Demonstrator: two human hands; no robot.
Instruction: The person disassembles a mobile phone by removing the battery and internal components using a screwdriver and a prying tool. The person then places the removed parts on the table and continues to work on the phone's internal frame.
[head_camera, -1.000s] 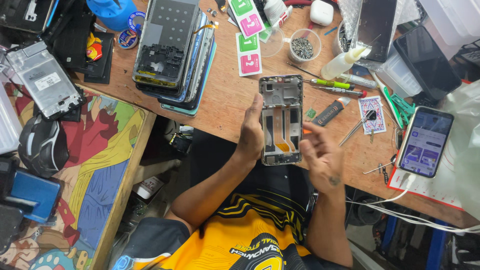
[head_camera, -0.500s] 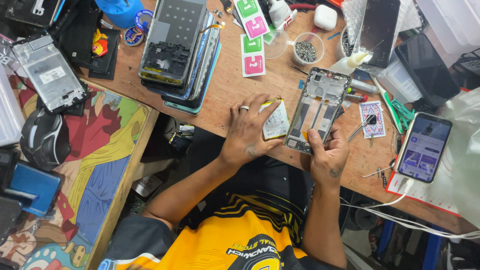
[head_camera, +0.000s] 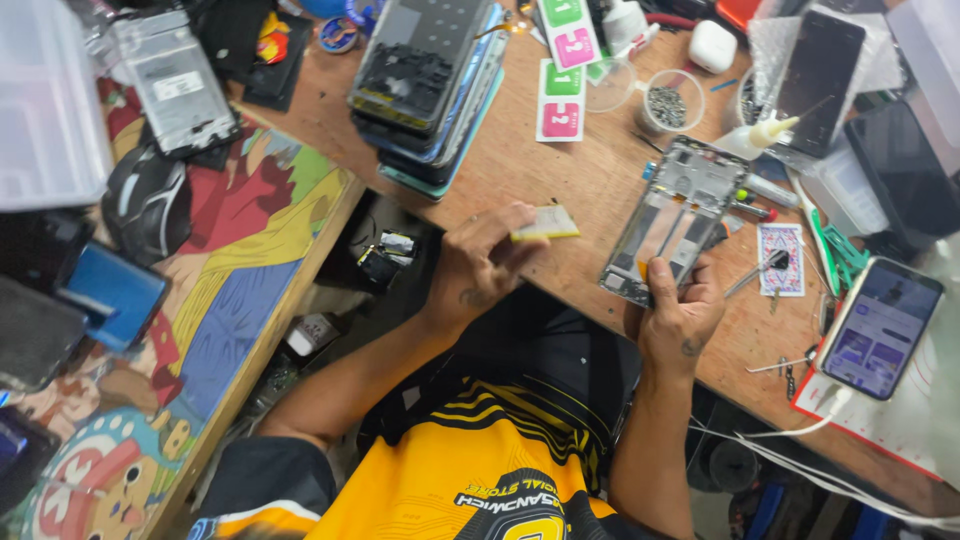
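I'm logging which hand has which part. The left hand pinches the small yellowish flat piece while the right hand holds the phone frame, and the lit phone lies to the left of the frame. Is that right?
Not quite: the head view shows the lit phone to the right of the phone frame, by the white cable. The rest stands: the left hand pinches the yellowish flat piece, and the right hand holds the frame.

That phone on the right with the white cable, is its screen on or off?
On. The phone lies face up on the wooden workbench, its screen lit with coloured panels, and the white cable runs from its lower end.
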